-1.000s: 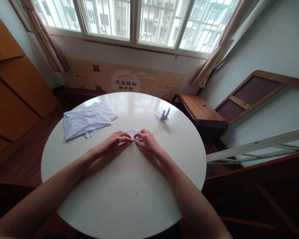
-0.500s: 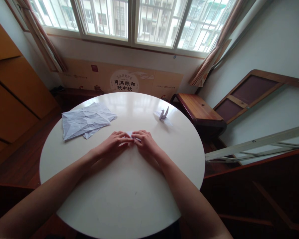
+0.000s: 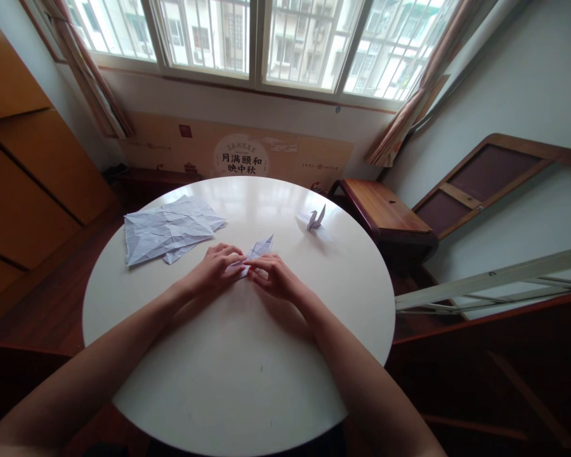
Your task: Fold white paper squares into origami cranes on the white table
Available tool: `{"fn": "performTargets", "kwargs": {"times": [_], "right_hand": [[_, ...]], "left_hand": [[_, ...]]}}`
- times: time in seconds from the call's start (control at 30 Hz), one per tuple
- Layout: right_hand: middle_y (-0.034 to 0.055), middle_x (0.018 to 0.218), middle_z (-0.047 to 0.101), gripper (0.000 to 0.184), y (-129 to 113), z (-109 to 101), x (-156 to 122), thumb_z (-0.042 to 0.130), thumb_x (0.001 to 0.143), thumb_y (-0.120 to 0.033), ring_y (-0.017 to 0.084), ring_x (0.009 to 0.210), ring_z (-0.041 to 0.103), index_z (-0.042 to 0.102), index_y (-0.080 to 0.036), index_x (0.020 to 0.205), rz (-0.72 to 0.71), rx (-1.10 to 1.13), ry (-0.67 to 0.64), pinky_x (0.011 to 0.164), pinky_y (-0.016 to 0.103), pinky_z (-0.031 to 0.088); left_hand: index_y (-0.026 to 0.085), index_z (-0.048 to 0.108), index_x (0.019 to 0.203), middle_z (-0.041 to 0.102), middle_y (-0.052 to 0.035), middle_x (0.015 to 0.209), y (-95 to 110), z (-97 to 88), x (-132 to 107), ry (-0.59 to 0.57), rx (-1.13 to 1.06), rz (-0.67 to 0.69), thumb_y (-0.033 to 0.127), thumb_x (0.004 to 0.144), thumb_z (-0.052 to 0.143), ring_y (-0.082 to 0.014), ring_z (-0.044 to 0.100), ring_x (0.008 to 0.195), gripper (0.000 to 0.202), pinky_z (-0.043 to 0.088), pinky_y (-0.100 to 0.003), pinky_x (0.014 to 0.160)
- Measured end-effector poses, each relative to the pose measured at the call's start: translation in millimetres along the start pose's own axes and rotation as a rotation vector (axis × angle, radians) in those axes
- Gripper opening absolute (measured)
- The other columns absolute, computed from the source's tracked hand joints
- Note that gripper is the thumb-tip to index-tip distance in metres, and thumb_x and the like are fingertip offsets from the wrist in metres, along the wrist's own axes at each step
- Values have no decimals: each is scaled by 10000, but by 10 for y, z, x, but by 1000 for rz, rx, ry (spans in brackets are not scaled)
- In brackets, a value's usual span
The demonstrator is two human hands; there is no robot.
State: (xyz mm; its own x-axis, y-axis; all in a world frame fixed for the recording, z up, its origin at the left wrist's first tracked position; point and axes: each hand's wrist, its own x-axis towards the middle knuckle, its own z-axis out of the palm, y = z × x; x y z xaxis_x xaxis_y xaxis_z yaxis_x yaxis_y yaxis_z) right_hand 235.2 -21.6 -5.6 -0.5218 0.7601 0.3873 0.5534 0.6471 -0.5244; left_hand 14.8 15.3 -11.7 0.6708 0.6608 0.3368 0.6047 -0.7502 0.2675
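Head view: my left hand (image 3: 220, 263) and my right hand (image 3: 273, 276) meet at one piece of folded paper (image 3: 262, 246). Left grip: fingers curved, tips closed on the near-left part of the paper. Right grip: thumb and fingers bent into a small arch, tips closed on the same paper beside the left fingertips; exact finger contact is partly hidden. The paper is white, thin and layered, with straight creases; its narrow, pointed end projects beyond my fingertips, away from me and slightly to the right.

Support surface: a round white table (image 3: 247, 374), smooth and glossy, extends beneath both hands and reflects light beyond the grip. Beyond and left of the grip, well apart from it: flat paper sheets (image 3: 171, 230), overlapping, matt, crossed by fold lines, with angular corners. Beyond and right of the grip: a folded paper crane (image 3: 316, 219), upright, with sharp points and spread, flat wings. Further right, past the table edge: a low wooden stand (image 3: 385, 204) with a smooth, grained, orange-brown top and dark, rounded sides.
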Motion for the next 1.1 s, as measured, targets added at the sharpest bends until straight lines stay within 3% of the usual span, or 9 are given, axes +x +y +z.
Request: {"fn": "performTargets", "kwargs": {"times": [0.17, 0.37, 0.47, 0.6, 0.77, 0.93, 1.1], "right_hand": [[51, 1061, 710, 280, 109, -35, -5, 624, 858, -123, 199, 1012, 606, 717, -238, 1095, 24, -41, 34, 927, 355, 413], [49, 1069, 694, 182, 54, -81, -26, 729, 826, -228, 198, 980, 588, 748, -259, 1004, 74, -54, -41, 930, 365, 426], [42, 1062, 681, 203, 59, -64, -32, 759, 808, -252, 188, 976, 586, 751, -278, 1009, 56, -38, -53, 924, 343, 440], [46, 1032, 680, 152, 121, -7, -34, 705, 862, -314, 175, 954, 596, 756, -262, 996, 52, -6, -9, 907, 324, 453], [59, 1029, 681, 154, 149, 25, -26, 624, 923, -271, 175, 953, 600, 759, -260, 995, 64, -48, -15, 891, 325, 450], [59, 993, 679, 176, 132, 21, -12, 595, 938, -265, 172, 914, 600, 753, -246, 1014, 86, -74, -6, 874, 318, 437], [51, 968, 653, 216, 68, 40, 8, 574, 930, -194, 171, 885, 578, 722, -242, 1080, 200, -106, 28, 844, 302, 430]], "left_hand": [[273, 686, 1155, 676, -54, 1175, -26, -44, 6, -21, -48, 88, 267, 963, 549, -255, 542, 1131, 236, 355, -432, 1006], [250, 692, 1159, 704, -74, 1136, -58, -38, 23, 38, -143, 157, 146, 942, 527, -227, 624, 1048, 293, 453, -383, 934], [216, 695, 1120, 723, -71, 1098, -23, -33, 28, 28, -213, 185, 200, 966, 509, -206, 670, 998, 243, 486, -343, 906], [216, 701, 1035, 731, -60, 1084, 43, -59, 24, 39, -154, 199, 374, 915, 643, -205, 688, 946, 207, 447, -378, 978], [219, 719, 929, 738, -64, 1058, 35, -39, 29, 62, -181, 193, 358, 935, 618, -198, 695, 949, 172, 477, -350, 929], [213, 719, 992, 738, -81, 1054, 7, 6, 41, 60, -214, 189, 336, 964, 574, -209, 698, 957, 192, 506, -341, 889], [219, 655, 1163, 726, -65, 1075, 0, 17, 28, 51, -207, 103, 311, 973, 560, -219, 683, 976, 232, 498, -364, 911]]}}
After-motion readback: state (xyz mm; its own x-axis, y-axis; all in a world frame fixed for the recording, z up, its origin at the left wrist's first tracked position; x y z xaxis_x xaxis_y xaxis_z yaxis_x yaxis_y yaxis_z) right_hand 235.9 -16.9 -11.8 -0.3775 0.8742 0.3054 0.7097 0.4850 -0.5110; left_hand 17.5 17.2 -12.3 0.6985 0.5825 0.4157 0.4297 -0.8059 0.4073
